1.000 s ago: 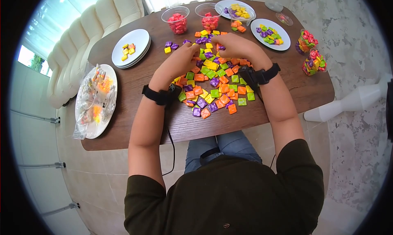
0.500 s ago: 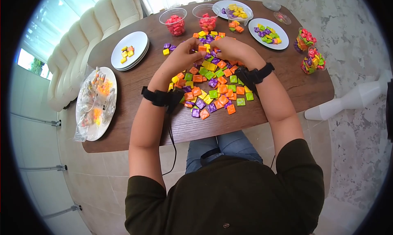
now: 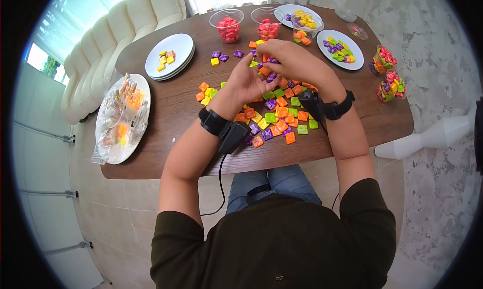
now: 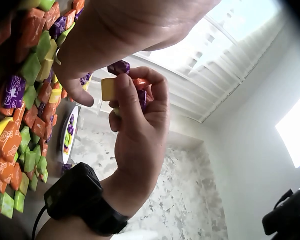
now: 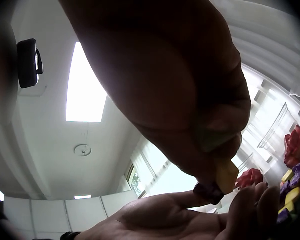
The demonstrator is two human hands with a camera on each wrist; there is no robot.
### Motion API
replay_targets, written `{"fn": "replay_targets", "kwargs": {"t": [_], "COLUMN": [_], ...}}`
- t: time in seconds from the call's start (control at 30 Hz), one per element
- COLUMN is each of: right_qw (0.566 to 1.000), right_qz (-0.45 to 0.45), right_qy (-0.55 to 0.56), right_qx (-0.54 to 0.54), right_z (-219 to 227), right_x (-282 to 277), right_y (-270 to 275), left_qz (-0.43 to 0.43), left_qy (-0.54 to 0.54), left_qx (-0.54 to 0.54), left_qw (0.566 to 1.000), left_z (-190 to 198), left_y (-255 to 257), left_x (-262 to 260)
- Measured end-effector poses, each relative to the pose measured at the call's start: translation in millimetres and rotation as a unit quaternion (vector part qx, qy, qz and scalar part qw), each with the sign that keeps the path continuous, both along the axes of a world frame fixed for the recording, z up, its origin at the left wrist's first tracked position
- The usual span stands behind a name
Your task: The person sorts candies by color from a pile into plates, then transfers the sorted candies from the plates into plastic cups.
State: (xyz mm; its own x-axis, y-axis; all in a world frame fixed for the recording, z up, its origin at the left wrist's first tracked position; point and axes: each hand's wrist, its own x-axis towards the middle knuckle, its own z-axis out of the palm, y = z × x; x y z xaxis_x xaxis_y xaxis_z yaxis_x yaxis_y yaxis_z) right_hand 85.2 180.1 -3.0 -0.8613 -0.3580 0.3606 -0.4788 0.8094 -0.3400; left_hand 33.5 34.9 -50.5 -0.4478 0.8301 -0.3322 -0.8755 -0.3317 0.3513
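The right hand [image 3: 294,62] is above the far part of a pile of wrapped candies [image 3: 276,120]. In the left wrist view its curled fingers [image 4: 157,92] hold several candies, among them a yellow candy [image 4: 108,89], a purple candy [image 4: 119,67] and an orange one [image 4: 140,84]. The left hand [image 3: 246,85] is just beside it, palm turned up and fingers loosely bent. In the right wrist view the left hand [image 5: 165,217] lies beneath the pinched yellow candy [image 5: 226,175] and purple candy [image 5: 207,192]; whether its palm holds any candy cannot be seen.
Two clear tubs of red candies [image 3: 229,30] stand at the back. Stacked white plates [image 3: 186,65] are at the left, near an oval dish [image 3: 142,123] with plastic bags. Another plate [image 3: 358,60] and filled cups [image 3: 391,87] are at the right.
The left hand has turned palm up and come in beside the right hand, uncovering candies at the pile's left. The head view has shifted slightly.
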Motion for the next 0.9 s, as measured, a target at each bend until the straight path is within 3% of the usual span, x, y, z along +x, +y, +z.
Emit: {"fn": "replay_targets", "kwargs": {"t": [0.2,0.33,0.43,0.5,0.67,0.73,0.8,0.87,0.9], "right_qw": [0.998,0.997,0.998,0.998,0.994,0.995,0.995,0.995,0.994], "right_qz": [0.024,0.029,0.026,0.004,0.000,-0.013,-0.024,-0.017,-0.014], "right_qy": [-0.036,-0.044,0.051,0.049,0.091,0.075,0.068,0.083,0.090], "right_qx": [-0.047,-0.057,-0.033,-0.045,-0.061,-0.064,-0.069,-0.060,-0.055], "right_z": [2.1,8.4,11.3,23.5,36.5,44.8,48.8,47.0,46.5], "right_x": [7.3,9.8,8.7,14.7,20.9,27.6,33.3,34.1,34.1], "right_y": [-9.0,-4.7,-1.5,-1.1,4.2,4.2,5.8,8.7,10.1], "left_qz": [-0.044,-0.015,-0.016,-0.013,0.074,0.137,0.162,0.239,0.234], "left_qy": [-0.027,-0.034,-0.045,-0.038,0.093,0.216,0.387,0.471,0.540], "left_qx": [0.010,0.035,0.044,0.010,-0.032,-0.077,-0.141,-0.316,-0.390], "left_qw": [0.999,0.999,0.998,0.999,0.992,0.964,0.897,0.788,0.708], "left_z": [-10.2,-10.8,-17.5,-16.2,6.1,11.8,10.7,19.7,18.7], "left_y": [0.4,3.1,2.8,0.9,-16.1,-30.3,-50.1,-67.8,-79.2], "left_x": [-3.4,-1.3,-10.5,-17.2,-36.7,-56.4,-95.2,-118.6,-141.0]}}
